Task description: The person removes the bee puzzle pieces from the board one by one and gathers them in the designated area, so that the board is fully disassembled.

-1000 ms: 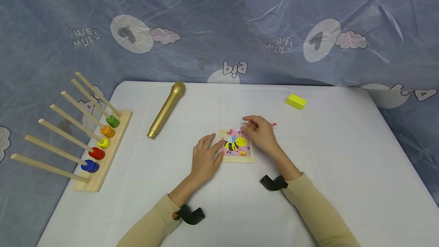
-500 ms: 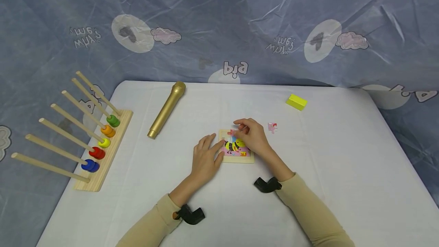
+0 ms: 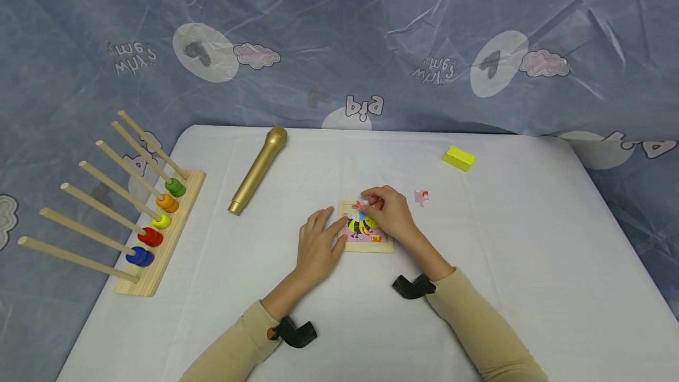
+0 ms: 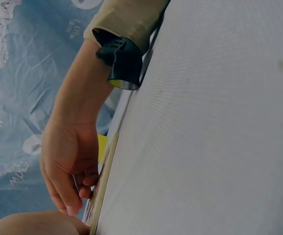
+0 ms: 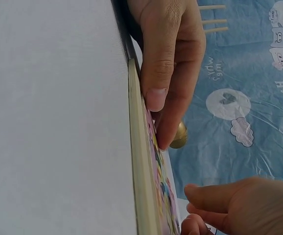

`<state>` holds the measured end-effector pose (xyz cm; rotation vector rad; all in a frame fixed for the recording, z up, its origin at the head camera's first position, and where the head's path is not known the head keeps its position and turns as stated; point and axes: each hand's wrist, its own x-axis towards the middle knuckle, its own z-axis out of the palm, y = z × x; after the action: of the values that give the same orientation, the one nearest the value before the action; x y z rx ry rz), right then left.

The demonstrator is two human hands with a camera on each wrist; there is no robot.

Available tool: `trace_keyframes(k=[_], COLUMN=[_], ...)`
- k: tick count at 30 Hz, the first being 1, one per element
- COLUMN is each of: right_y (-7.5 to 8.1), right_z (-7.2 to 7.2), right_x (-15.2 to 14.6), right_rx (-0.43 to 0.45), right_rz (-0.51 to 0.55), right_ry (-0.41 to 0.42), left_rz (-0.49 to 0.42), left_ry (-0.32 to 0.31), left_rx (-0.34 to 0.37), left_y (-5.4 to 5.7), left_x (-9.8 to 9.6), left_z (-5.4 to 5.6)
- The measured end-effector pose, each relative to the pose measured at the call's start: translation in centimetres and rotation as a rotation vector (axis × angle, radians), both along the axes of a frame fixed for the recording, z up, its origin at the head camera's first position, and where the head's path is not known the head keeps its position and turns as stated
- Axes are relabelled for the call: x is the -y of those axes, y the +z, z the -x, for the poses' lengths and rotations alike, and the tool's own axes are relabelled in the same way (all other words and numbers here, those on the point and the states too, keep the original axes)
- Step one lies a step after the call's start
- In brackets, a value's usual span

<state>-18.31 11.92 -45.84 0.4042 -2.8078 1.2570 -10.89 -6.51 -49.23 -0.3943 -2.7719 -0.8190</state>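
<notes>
A small wooden-framed jigsaw puzzle (image 3: 362, 247) with a bee picture on pink lies flat on the white table. My left hand (image 3: 317, 249) rests at its left side, fingers extended, with the index fingertip and thumb touching the frame's left edge. Over the puzzle's upper right, my right hand (image 3: 391, 214) pinches a small pink puzzle piece (image 3: 363, 201) between thumb and fingers; most of that piece is hidden. One loose pink piece (image 3: 421, 197) lies right of the right hand. In the right wrist view, the puzzle's frame (image 5: 137, 147) appears edge-on between both hands.
A yellow block (image 3: 458, 158) lies at the back right of the table. Toward the back left lies a gold microphone (image 3: 257, 171). A wooden peg rack (image 3: 172, 229) with coloured rings stands along the left edge. A patterned grey-blue cloth (image 3: 318, 34) hangs behind.
My right hand has moved left and slightly down, from the puzzle's upper-right corner to over its top part, uncovering the loose piece. The left hand has stayed in place.
</notes>
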Motion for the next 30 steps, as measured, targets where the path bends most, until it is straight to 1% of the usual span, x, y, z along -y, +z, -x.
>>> trace_keyframes(k=[6,14,24,30], right_y=[-0.08,-0.08,-0.03,-0.04], right_z=[-0.05,-0.18,-0.17,-0.25], right_x=[0.05,0.21,0.25,0.21], right_rx=[0.009,0.007,0.030,0.015], right_rz=[-0.029,-0.092,-0.094,-0.068], right_ry=[-0.007,-0.009,-0.021,-0.024], left_rz=[0.000,-0.013,-0.029,-0.029], left_ry=[0.002,0.002,0.000,0.000], left_rx=[-0.028,-0.032,-0.021,-0.008], left_y=[0.07,0.06,-0.04,-0.04], left_x=[-0.03,-0.01,0.00,-0.02], left_z=[-0.07,-0.06,-0.04,-0.05])
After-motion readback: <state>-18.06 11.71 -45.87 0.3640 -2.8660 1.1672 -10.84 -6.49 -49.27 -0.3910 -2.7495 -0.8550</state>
